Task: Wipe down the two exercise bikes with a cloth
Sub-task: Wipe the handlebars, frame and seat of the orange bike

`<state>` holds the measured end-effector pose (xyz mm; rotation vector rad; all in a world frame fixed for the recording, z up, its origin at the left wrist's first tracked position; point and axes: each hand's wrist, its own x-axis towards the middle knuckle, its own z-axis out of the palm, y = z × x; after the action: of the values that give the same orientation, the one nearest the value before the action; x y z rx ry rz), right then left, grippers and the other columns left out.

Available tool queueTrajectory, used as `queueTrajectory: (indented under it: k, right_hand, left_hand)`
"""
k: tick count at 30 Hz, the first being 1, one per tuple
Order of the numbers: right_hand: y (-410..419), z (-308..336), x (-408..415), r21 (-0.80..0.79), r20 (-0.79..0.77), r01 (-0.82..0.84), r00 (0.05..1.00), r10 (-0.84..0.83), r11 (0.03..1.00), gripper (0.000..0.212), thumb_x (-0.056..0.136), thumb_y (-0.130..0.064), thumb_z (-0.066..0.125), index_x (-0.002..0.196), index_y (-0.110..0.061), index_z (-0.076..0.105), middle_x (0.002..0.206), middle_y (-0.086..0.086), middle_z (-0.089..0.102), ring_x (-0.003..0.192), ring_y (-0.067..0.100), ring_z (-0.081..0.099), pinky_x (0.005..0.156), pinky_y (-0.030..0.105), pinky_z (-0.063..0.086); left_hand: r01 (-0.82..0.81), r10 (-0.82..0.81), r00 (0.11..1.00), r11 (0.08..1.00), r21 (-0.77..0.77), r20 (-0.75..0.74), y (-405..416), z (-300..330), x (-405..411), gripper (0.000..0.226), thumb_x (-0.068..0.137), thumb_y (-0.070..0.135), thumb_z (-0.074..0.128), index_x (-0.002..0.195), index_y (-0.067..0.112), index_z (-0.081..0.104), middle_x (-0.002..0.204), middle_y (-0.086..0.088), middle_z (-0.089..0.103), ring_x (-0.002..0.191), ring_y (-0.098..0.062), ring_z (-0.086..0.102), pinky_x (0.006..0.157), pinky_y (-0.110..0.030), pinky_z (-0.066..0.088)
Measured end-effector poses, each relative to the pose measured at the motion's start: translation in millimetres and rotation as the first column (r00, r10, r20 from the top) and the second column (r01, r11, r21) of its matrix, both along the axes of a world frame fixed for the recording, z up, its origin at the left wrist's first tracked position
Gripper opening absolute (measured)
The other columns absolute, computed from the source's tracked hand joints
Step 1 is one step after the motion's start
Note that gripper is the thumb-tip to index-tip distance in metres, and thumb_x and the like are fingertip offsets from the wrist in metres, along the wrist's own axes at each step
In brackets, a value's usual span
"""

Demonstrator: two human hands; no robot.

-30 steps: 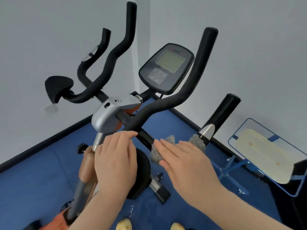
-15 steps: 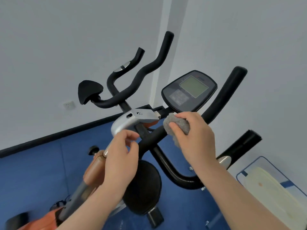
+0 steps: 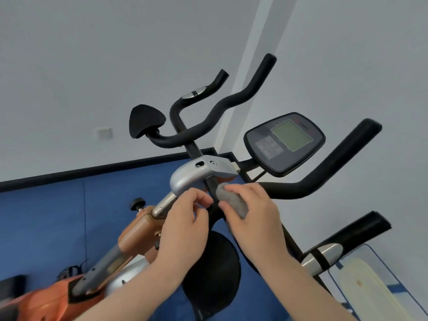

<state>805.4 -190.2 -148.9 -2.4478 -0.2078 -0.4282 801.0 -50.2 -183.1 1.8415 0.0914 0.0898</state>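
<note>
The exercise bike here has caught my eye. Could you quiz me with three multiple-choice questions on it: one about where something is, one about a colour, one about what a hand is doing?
1. Where is the display console?
A. On the floor
B. Above the handlebar, right of the silver clamp cover
C. Under the seat

2. What colour is the cloth?
A. Grey
B. Red
C. Yellow

3. What is the right hand doing?
A. Hanging idle
B. Pressing a console button
C. Gripping the cloth against the black bar

Answers:
1. B: the console sits raised on its stalk, to the right of the silver clamp cover.
2. A: the bunched cloth looks fuzzy grey.
3. C: its fingers curl round the cloth at the handlebar centre, while the left hand stays close beside it, fingers curled.
</note>
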Motion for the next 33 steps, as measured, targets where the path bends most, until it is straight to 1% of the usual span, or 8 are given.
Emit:
queueTrajectory:
  k: [5,9,11,14,18,23,27,33]
  right_hand:
    - [-24,34,11,0.026,0.207,0.098,0.973,-0.101,0.995,0.028,0.083,-0.031,0.071,0.11,-0.025,0.068,0.104,-0.015,0.058,0.099,-0.015,0.049,0.084,-0.003,0.034]
    - [-20,19,11,-0.192,-0.057,0.053,0.996,-0.065,0.98,0.041,0.09,-0.047,0.057,0.125,-0.027,0.062,0.121,-0.013,0.044,0.099,-0.009,0.044,0.075,0.006,0.039]
    - [-22,6,7,-0.296,-0.024,0.061,0.997,-0.071,0.953,0.042,0.09,-0.048,0.056,0.128,-0.029,0.06,0.122,-0.013,0.043,0.106,-0.001,0.045,0.072,0.011,0.038]
    - [-12,-1,0,-0.216,0.001,0.069,0.998,-0.07,0.974,0.044,0.088,-0.045,0.06,0.128,-0.028,0.061,0.118,-0.012,0.045,0.105,0.005,0.049,0.073,0.014,0.042]
    - [-1,1,4,-0.217,-0.121,-0.246,0.967,0.224,0.945,0.041,0.084,-0.034,0.072,0.125,-0.03,0.064,0.11,-0.015,0.05,0.098,0.003,0.053,0.078,0.022,0.048]
    - [-4,19,21,-0.269,-0.11,-0.2,0.978,0.176,0.942,0.032,0.088,-0.031,0.067,0.12,-0.034,0.067,0.107,-0.019,0.06,0.094,-0.003,0.054,0.082,0.004,0.036]
    - [10,21,20,-0.266,-0.272,-0.408,0.901,0.339,0.873,0.028,0.088,-0.03,0.067,0.115,-0.037,0.07,0.107,-0.019,0.064,0.097,0.0,0.059,0.085,0.024,0.048]
    - [0,18,15,-0.157,-0.158,-0.237,0.964,0.212,0.959,0.029,0.086,-0.029,0.071,0.114,-0.035,0.07,0.107,-0.021,0.061,0.098,-0.001,0.057,0.087,0.022,0.047]
  left_hand:
    - [-0.027,0.025,1.0,0.992,-0.125,-0.017,0,-2,0,0.043,0.091,-0.001,0.047,0.086,0.039,0.059,0.085,0.017,0.061,0.051,-0.002,0.051,0.047,-0.015,0.041]
    - [-0.157,0.155,0.988,0.954,-0.255,-0.027,5,-11,-7,0.047,0.091,-0.007,0.045,0.083,0.037,0.058,0.078,0.009,0.062,0.05,-0.002,0.046,0.046,-0.017,0.039]
    - [-0.182,0.179,0.983,0.944,-0.274,-0.039,6,-16,-11,0.044,0.092,-0.007,0.044,0.084,0.034,0.059,0.076,0.008,0.061,0.052,-0.004,0.049,0.048,-0.015,0.04]
    - [-0.222,0.217,0.975,0.93,-0.294,-0.049,3,-22,-17,0.037,0.091,-0.007,0.042,0.085,0.025,0.059,0.076,0.002,0.058,0.062,-0.011,0.052,0.055,-0.013,0.042]
    - [-0.209,0.205,0.978,0.927,-0.311,-0.044,2,-25,-16,0.033,0.089,-0.007,0.044,0.086,0.023,0.059,0.081,0.001,0.06,0.074,-0.017,0.056,0.067,-0.024,0.047]
    - [-0.204,0.205,0.978,0.92,-0.335,-0.031,2,-25,-16,0.035,0.089,-0.008,0.043,0.085,0.022,0.059,0.079,0.0,0.059,0.068,-0.019,0.054,0.057,-0.017,0.045]
    - [-0.214,0.219,0.975,0.921,-0.325,-0.023,2,-25,-15,0.032,0.087,-0.009,0.045,0.084,0.02,0.057,0.078,0.001,0.058,0.072,-0.018,0.053,0.066,-0.03,0.048]
    - [-0.187,0.183,0.982,0.933,-0.309,-0.042,3,-24,-16,0.032,0.089,-0.007,0.045,0.085,0.022,0.057,0.078,0.001,0.059,0.068,-0.017,0.055,0.059,-0.016,0.045]
